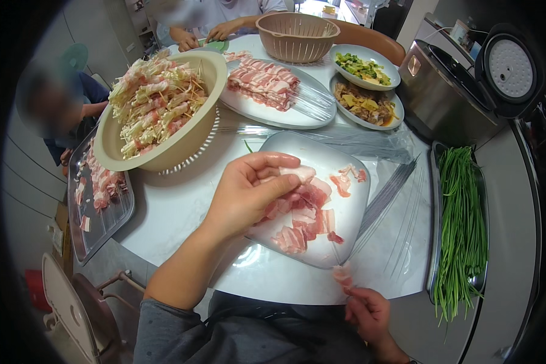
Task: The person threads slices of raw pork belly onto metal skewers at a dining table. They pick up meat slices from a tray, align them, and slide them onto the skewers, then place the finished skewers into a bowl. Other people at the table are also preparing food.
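My left hand (248, 193) is over a white square plate (352, 211), pinching a pale slice of fatty pork (300, 174) between thumb and fingers. Beneath it, several raw pork belly slices (305, 223) lie in a loose heap, with small scraps (343, 182) towards the plate's right side. Low at the table's front edge, my right hand (369, 311) grips a thin skewer with a piece of pork (342, 275) on it. The skewer's tip seems to reach over the plate's near rim. The fingers partly hide its lower end.
Loose thin skewers (386, 195) lie right of the plate. A beige basin (159, 164) of enoki rolls stands left, beside a tray of skewered meat (79, 243). Chives (462, 227) fill a tray at right, near an open rice cooker (450, 100). A person's hands (209, 36) work across the table.
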